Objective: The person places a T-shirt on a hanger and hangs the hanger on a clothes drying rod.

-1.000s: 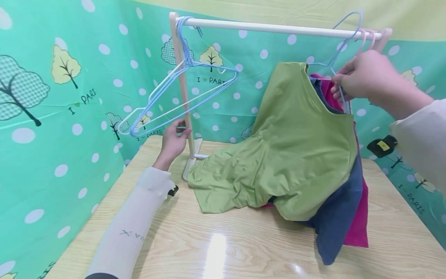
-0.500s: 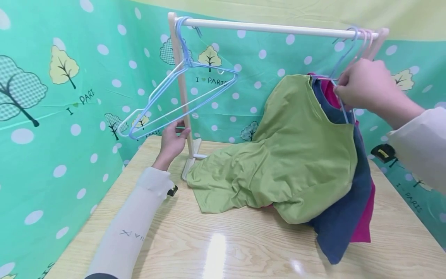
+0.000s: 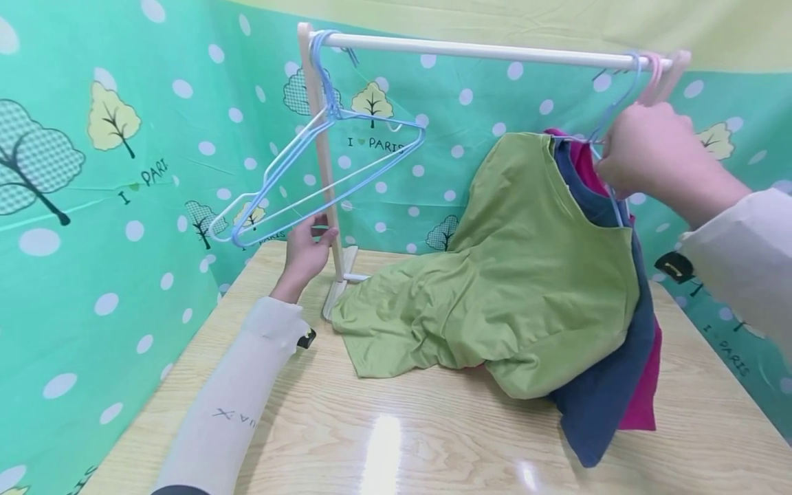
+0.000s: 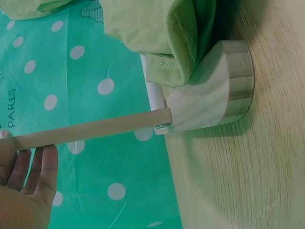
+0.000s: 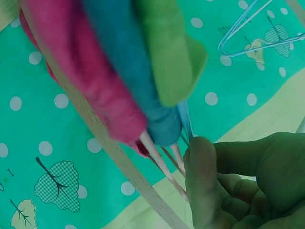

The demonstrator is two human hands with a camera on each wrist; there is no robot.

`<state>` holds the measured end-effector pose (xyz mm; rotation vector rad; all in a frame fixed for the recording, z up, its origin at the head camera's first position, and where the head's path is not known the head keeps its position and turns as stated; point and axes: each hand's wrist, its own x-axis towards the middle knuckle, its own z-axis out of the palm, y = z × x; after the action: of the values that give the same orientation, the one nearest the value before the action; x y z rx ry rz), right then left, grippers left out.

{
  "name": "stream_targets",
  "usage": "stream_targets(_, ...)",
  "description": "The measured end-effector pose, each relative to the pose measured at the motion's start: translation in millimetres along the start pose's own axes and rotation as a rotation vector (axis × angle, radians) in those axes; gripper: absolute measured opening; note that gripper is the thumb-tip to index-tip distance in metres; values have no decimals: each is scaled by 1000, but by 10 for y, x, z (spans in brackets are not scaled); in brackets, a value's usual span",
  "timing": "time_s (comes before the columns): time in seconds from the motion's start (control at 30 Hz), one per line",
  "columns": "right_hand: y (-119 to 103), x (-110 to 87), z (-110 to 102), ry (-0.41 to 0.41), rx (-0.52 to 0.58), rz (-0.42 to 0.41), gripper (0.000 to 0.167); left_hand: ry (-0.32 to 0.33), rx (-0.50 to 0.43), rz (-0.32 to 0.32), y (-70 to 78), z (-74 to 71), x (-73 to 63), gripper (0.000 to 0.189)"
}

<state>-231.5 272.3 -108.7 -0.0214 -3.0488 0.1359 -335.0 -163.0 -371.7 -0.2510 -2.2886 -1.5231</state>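
Note:
My right hand [image 3: 668, 158] pinches a light blue hanger [image 3: 621, 104] near its shoulder, beside the neckline of a green T-shirt [image 3: 538, 268]. The hanger's hook rests over the rack's white rail [image 3: 470, 48] at the right end. Behind hang a navy T-shirt [image 3: 603, 405] and a magenta T-shirt [image 3: 643, 399], with pink hooks [image 3: 654, 75] next to the blue one. In the right wrist view, my thumb and finger close on the blue hanger [image 5: 185, 119]. My left hand [image 3: 307, 251] grips the rack's left wooden post [image 3: 320, 130], thumb and fingers on opposite sides.
Several bare blue and white hangers [image 3: 278, 179] hang at the rail's left end. The green shirt's lower part spreads over the wood-grain table [image 3: 309, 426] toward the rack's left foot [image 3: 334, 299]. A green polka-dot cloth [image 3: 124, 289] surrounds the table.
My right hand has lowered the blue hanger with the green T-shirt, and its hook has come down onto the rail beside the pink hooks. The left hand stays on the post.

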Motion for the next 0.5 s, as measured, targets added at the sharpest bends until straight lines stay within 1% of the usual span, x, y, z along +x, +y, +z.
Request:
stream_targets(0.1, -7, -18, 28, 22, 0, -17, 31, 5, -3, 6, 5, 4, 0, 32)
stream_targets(0.23, -9, -42, 46, 37, -11, -43, 35, 0, 5, -8, 7, 7, 3, 34)
stream_targets(0.3, -9, -58, 42, 38, -5, -60, 30, -6, 17, -18, 13, 3, 4, 36)
stream_targets(0.4, -13, -81, 44, 32, 22, -76, 15, -12, 32, -21, 17, -3, 8, 37)
stream_targets(0.43, -16, -90, 46, 31, 36, -78, 16, -14, 34, -21, 19, -6, 10, 38)
stream_targets(0.5, -22, -108, 49, 34, 53, -81, 27, -14, 38, -17, 20, -7, 14, 38)
